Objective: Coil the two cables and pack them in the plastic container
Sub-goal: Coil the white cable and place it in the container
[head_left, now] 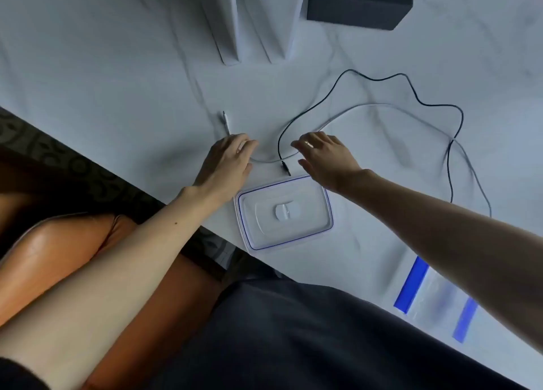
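White cable (382, 107) seemingly pinned beneath left hand (227, 161), grip hidden.

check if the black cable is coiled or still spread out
Spread out: the black cable lies in one wide loose loop across the table, uncoiled.

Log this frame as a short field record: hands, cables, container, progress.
left hand: resting on the white cable near its plug end, fingers curled over it
right hand: open, over both cables, not clearly gripping
black cable: uncoiled, loose loop on the table, plug end near the container
white cable: uncoiled, spread across the table
plastic container: lid on, at the table's near edge
progress: no cable coiled or packed yet
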